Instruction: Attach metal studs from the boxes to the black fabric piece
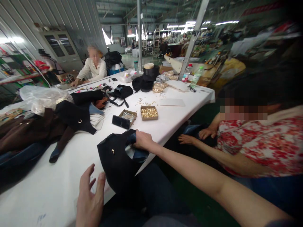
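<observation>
A black fabric piece (117,159) with a small gold stud lies over the front edge of the white table (78,151). My right hand (142,140) is closed on its upper right corner, pinching the fabric where a blue lining shows. My left hand (89,198) hovers over the table just left of the piece, fingers spread and holding nothing.
Two small cardboard trays, one of gold studs (149,113) and one of silver parts (127,116), stand beyond the piece. Dark fabric pieces (75,115) pile up at left. A person in a floral top (255,142) sits at right; another person (93,67) sits at the far end.
</observation>
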The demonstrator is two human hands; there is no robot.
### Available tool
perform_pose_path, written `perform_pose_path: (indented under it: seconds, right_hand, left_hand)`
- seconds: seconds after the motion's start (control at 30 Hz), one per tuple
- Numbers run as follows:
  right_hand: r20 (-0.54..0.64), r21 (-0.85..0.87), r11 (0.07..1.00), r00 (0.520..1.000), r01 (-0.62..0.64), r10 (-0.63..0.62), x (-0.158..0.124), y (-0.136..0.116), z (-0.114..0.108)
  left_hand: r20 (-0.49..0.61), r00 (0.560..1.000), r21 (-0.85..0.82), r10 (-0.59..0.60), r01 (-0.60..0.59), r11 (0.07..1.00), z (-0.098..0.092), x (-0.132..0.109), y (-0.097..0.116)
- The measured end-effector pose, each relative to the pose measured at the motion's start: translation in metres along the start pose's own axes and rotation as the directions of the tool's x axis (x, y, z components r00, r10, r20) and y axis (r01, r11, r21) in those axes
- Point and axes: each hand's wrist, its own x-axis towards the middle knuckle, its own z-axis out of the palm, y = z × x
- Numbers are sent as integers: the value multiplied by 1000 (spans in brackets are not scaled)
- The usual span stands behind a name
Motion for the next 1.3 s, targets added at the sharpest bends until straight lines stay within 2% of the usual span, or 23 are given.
perform_pose_path:
  seconds: [0.07,0.1,0.17,0.23,0.27,0.3,0.4,0.47,0.53,0.6,0.7,0.83,0.9,0.97,1.0,1.03,1.07,1.1,1.13,1.17,1.23,1.27,1.3]
  right_hand:
    - [-43,1,1000,999,15,-15,-5,-3,6]
    - [-59,-2,1000,998,19,-19,-7,-4,8]
    - [-74,-14,1000,997,18,-19,-11,-5,9]
    - [-85,-19,1000,996,14,-15,-13,-6,8]
    - [-91,-17,1000,996,15,-16,-14,-6,7]
    - [-100,-14,1000,995,17,-18,-16,-5,7]
    - [-141,-10,1000,990,15,-16,-23,-4,2]
    - [-202,-18,999,979,28,-31,-32,-4,-3]
    - [-286,-50,996,954,77,-88,-42,-6,-12]
    - [-358,-128,985,920,119,-158,-53,-9,-22]
    - [-405,-253,958,885,134,-231,-67,-15,-37]
    - [-309,-365,883,856,295,-414,-75,-15,-49]
    - [-207,-407,786,792,465,-575,-74,-14,-52]
    - [-69,-414,616,652,670,-755,-69,-14,-52]
    - [18,-390,515,566,763,-824,-66,-15,-51]
    - [105,-338,431,488,837,-866,-62,-18,-48]
    - [180,-270,381,435,884,-882,-58,-21,-44]
    - [238,-205,378,421,903,-875,-53,-25,-39]
    - [282,-165,418,449,893,-848,-48,-30,-32]
    - [319,-153,482,505,863,-802,-42,-35,-25]
    - [364,-193,609,633,769,-683,-32,-45,-10]
    - [374,-219,651,679,727,-632,-27,-50,-3]
    - [377,-235,679,709,696,-596,-24,-55,3]
  left_hand:
    - [22,971,78,238,-239,968,-1,5,21]
    - [61,927,97,371,-375,922,3,9,33]
    - [165,797,160,582,-603,781,17,21,56]
    - [256,695,304,672,-717,627,36,40,73]
    - [291,674,376,679,-733,567,46,50,76]
    - [329,673,435,662,-730,526,55,60,77]
    - [497,694,521,521,-719,461,75,79,63]
    - [574,687,543,446,-727,420,81,85,49]
    - [578,686,546,442,-728,415,82,89,41]
    - [552,686,499,474,-727,471,78,96,42]
    - [546,659,389,517,-746,540,63,108,62]
    - [598,570,182,564,-782,596,24,103,101]
    - [597,539,51,595,-765,641,1,96,113]
    - [576,535,-31,618,-741,671,-19,92,116]
    - [602,503,-75,620,-738,671,-26,91,115]
    - [660,432,-128,615,-741,659,-31,91,114]
    - [727,343,-170,595,-750,639,-35,89,111]
    - [778,269,-182,568,-769,613,-37,86,109]
    - [810,220,-173,543,-796,580,-39,80,106]
    - [816,224,-131,533,-826,547,-42,72,104]
    - [775,313,-17,549,-858,514,-50,55,101]
    - [755,341,24,560,-868,496,-55,47,100]
    - [745,347,51,571,-882,469,-61,42,99]
